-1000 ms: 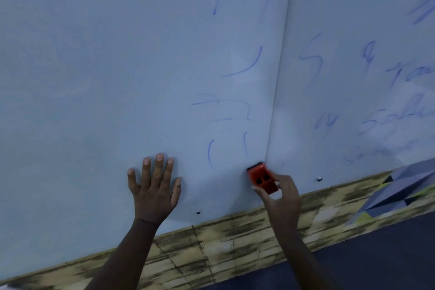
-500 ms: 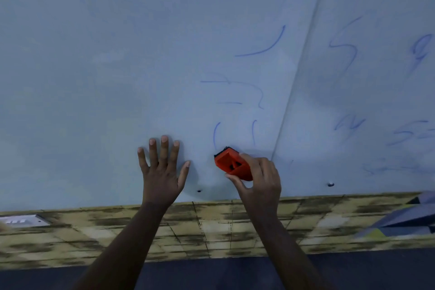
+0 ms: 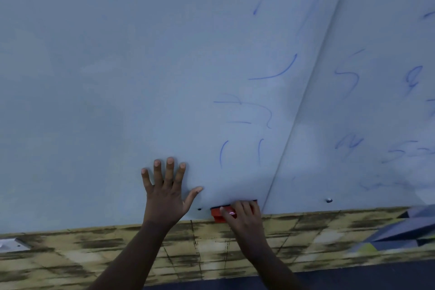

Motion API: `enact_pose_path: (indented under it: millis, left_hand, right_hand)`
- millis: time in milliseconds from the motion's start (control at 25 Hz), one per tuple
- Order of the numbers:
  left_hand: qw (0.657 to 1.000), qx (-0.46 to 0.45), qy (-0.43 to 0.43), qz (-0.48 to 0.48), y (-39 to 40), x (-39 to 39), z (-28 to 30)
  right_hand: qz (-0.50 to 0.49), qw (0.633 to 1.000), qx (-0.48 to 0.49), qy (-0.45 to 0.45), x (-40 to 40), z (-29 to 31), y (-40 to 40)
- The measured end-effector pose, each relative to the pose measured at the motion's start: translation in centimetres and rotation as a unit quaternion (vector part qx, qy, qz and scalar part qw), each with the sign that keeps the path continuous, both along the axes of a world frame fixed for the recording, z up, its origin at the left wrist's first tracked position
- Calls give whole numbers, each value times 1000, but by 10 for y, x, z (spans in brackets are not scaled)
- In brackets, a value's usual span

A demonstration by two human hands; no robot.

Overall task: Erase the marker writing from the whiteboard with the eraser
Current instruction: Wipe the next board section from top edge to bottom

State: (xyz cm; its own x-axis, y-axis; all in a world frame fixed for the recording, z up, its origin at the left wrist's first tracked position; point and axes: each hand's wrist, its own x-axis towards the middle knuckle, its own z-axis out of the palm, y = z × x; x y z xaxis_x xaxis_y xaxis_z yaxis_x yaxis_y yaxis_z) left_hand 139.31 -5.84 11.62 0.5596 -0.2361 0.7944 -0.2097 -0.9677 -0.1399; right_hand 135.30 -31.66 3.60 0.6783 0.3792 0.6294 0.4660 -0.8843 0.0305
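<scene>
The right hand grips the eraser at the whiteboard's bottom edge; blue marker strokes lie directly above this grip. Left hand presses flat alongside.

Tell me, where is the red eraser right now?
The red eraser sits at the whiteboard's bottom edge, gripped by the right hand, beside the flat left hand.
</scene>
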Motion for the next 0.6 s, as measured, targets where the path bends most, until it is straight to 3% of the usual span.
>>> enact_pose_path:
  millis: [160,280,440,520,600]
  left_hand:
    - [1000,-8,15,-4,-2,-2,0]
    - [1000,-11,23,-5,-1,-3,-1]
    - [999,-33,39,-4,-7,-2,-7]
    - [998,-43,44,-4,-11,-3,-10]
    - [998,-45,47,2,-13,-3,-14]
  right_hand:
    - [-46,997,23,49,-7,-5,-13]
    - [-132,975,169,56,-12,27,-11]
    - [-117,936,331,-16,-7,75,-4]
    - [-107,947,303,-8,-3,72,5]
    - [-79,987,139,0,-4,42,15]
